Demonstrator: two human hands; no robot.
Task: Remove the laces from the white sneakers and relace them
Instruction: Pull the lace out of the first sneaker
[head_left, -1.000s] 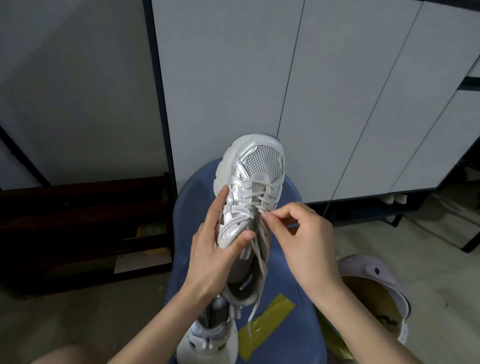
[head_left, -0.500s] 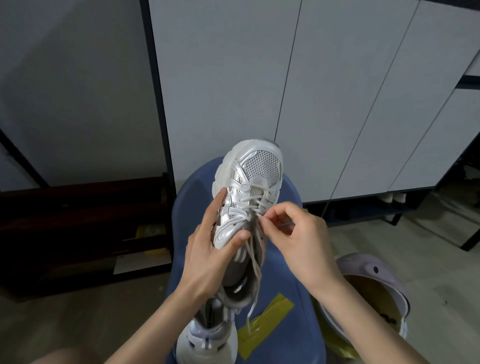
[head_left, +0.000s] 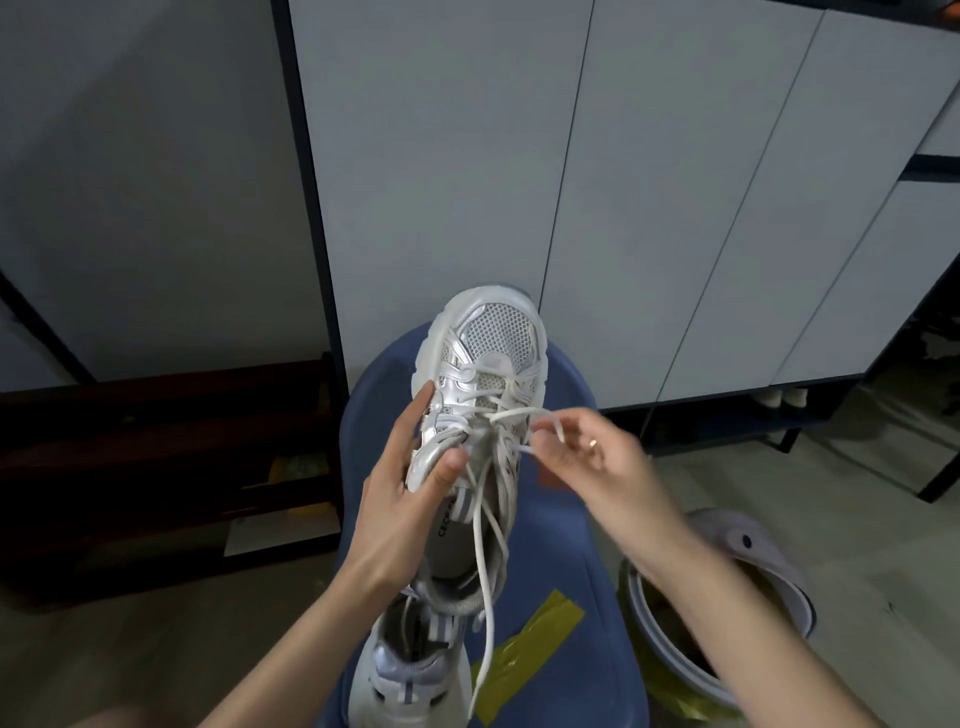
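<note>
Presently the left hand grips one white sneaker by its side, toe pointing away, thumb across the upper. Just right of the eyelets, the right hand pinches a loop of lace (loose ends hanging). A second sneaker lies on the blue chair below.

Pale grey cabinet doors in a dark frame fill the back wall. Left: plain grey wall above a dark wooden shelf unit. Light tiled floor; a blue chair patched with yellow tape.
</note>
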